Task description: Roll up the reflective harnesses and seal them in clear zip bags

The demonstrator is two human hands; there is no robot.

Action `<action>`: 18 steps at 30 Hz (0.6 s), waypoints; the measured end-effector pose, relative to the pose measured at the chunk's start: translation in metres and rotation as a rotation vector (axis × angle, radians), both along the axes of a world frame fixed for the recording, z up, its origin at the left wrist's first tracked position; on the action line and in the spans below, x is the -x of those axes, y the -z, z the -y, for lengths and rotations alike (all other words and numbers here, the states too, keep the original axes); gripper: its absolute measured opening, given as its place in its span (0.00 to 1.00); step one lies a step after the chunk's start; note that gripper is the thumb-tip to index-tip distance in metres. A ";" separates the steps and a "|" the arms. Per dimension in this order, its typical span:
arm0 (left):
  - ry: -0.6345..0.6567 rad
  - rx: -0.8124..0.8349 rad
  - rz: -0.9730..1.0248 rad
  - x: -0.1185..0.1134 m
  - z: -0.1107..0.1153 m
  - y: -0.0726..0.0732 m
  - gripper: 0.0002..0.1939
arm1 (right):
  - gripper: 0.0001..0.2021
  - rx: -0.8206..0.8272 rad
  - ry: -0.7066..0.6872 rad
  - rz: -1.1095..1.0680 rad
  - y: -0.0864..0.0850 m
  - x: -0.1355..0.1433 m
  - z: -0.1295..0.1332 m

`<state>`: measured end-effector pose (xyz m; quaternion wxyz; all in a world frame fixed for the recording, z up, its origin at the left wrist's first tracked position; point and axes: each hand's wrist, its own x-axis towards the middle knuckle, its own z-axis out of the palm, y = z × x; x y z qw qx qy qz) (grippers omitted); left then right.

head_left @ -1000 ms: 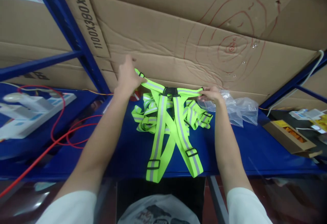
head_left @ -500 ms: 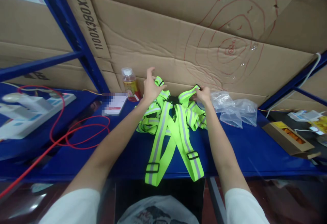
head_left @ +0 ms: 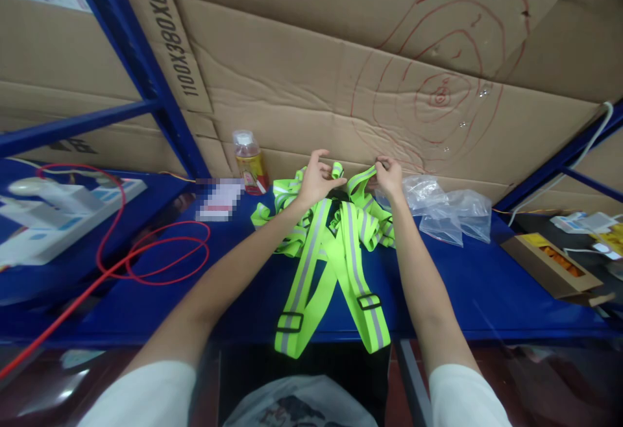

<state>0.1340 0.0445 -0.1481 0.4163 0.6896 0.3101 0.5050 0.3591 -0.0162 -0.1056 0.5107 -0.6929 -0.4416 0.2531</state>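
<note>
A neon-yellow reflective harness (head_left: 311,265) with grey stripes lies bunched on the blue work surface. Two of its straps, each with a black slider buckle, hang toward me and cross below the dark centre piece. At the right of the heap, my right hand (head_left: 389,179) pinches the end of a raised strap (head_left: 363,179); its fingertips are closed on it. My left hand (head_left: 317,180) is over the middle of the heap, thumb and forefinger apart, beside a small upright strap loop (head_left: 337,170). Its lower fingers are partly hidden.
A bottle with a yellow-red label (head_left: 251,166) stands at the back left, near a white card box (head_left: 221,196). Clear plastic bags (head_left: 450,206) lie to the right, then an open carton (head_left: 549,268). A red cable (head_left: 168,239) and power strip (head_left: 73,219) occupy the left. Cardboard (head_left: 292,83) walls the back.
My left hand has moved right, from the left strap end to the heap's middle, and the left strap has dropped down. My right hand stays nearly in place with its strap.
</note>
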 end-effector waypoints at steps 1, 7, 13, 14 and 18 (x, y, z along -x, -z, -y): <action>0.025 0.002 -0.014 -0.001 0.000 0.003 0.45 | 0.33 -0.011 0.025 0.000 0.001 0.000 -0.001; 0.168 -0.044 -0.224 0.006 -0.007 0.000 0.23 | 0.21 -0.036 0.098 -0.002 0.001 0.000 0.003; -0.076 -0.283 -0.445 0.029 -0.022 -0.014 0.17 | 0.14 -0.027 0.105 -0.006 0.003 -0.009 0.005; -0.088 -0.268 -0.502 0.031 -0.024 -0.013 0.18 | 0.15 -0.026 0.110 -0.009 0.005 -0.009 0.004; -0.035 -0.128 -0.555 0.032 -0.027 -0.004 0.28 | 0.27 -0.004 0.115 -0.022 0.013 -0.008 0.001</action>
